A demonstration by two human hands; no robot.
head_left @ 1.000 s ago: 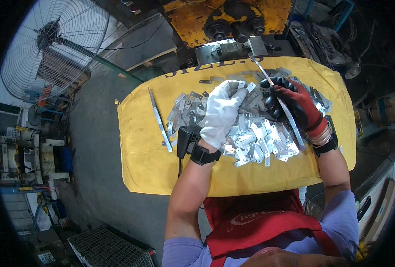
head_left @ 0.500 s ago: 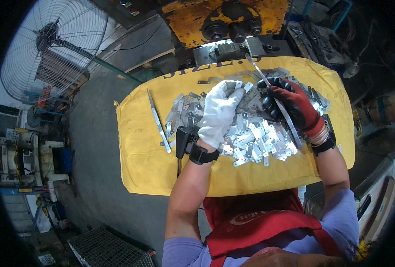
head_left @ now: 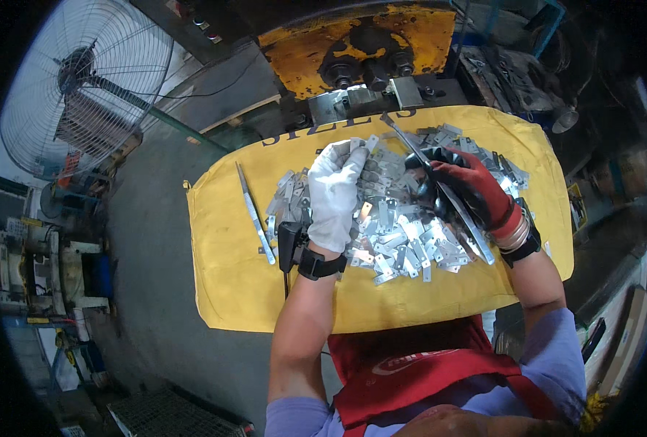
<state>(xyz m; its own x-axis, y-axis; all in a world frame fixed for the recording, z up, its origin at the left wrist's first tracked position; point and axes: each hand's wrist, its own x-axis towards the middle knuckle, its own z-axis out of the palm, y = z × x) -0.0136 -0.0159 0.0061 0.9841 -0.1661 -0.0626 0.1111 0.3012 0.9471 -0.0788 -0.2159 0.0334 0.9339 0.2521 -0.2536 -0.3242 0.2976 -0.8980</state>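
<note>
My left hand (head_left: 331,195), in a white glove, is closed with small flat metal plates (head_left: 371,143) pinched at its fingertips. My right hand (head_left: 476,188) wears a red and black glove and is wrapped round long metal tweezers (head_left: 475,237). Their narrow end points away from me toward the far edge, past the plates. Beneath both hands spreads a loose pile of small silvery metal plates (head_left: 412,247) with holes in them. A second pair of tweezers (head_left: 254,215) lies left of the pile, on the yellow sheet (head_left: 229,291).
Beyond the yellow sheet stands a machine with a worn orange-yellow face (head_left: 287,54) and metal blocks (head_left: 406,92) below it. A large caged fan (head_left: 76,73) is at the far left. A wire crate (head_left: 170,415) sits on the floor at lower left.
My left hand has drawn a little left, away from the tweezers, still pinching plates. My right hand keeps its grip on the tweezers. The whole view has shifted slightly.
</note>
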